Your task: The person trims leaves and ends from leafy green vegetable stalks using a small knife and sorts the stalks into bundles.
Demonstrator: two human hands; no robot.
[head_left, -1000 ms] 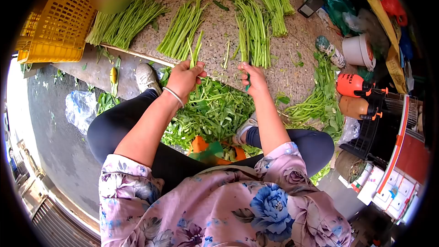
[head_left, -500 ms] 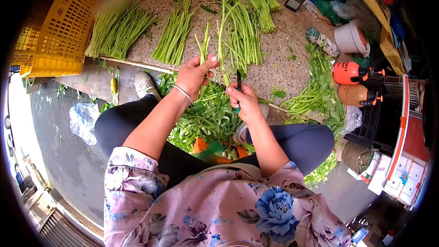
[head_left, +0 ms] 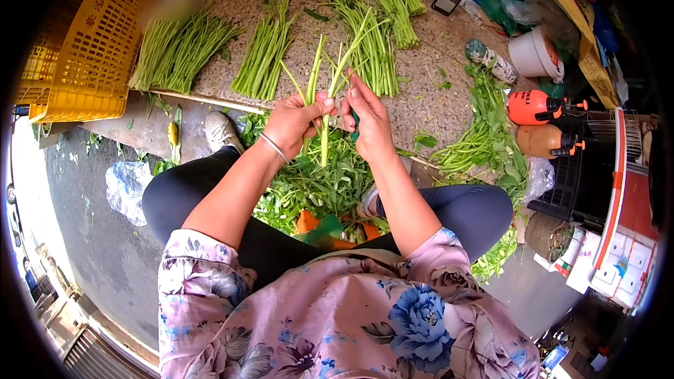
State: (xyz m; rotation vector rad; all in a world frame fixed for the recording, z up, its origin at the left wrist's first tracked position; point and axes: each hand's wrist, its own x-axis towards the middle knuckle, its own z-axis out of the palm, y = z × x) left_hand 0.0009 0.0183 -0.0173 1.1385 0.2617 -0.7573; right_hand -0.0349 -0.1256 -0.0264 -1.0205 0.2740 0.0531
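Note:
My left hand (head_left: 293, 121), with a bracelet at its wrist, pinches several green stalks (head_left: 313, 74) that stick up past the fingers. A longer stalk (head_left: 325, 142) crosses beside them, its thick end pointing down between the hands. Close on the right, my right hand (head_left: 366, 114) is closed round a knife with a green handle (head_left: 355, 126); the blade is mostly hidden by the fingers. Beneath both hands lies a heap of leafy greens (head_left: 316, 182). Trimmed stalk bundles (head_left: 264, 52) lie on the stone slab (head_left: 295, 49) beyond.
A yellow basket (head_left: 95, 49) stands at the upper left, near a large stalk pile (head_left: 179, 49). Leafy stalks (head_left: 484, 133) lie on the right, beside spray bottles (head_left: 528, 107) and a white bucket (head_left: 533, 55). A plastic bag (head_left: 128, 189) lies on the ground at left.
The longer stalk has moved left and down, its top leaning right against the left hand's stalks. My right hand has risen slightly and turned, and the knife blade shows less.

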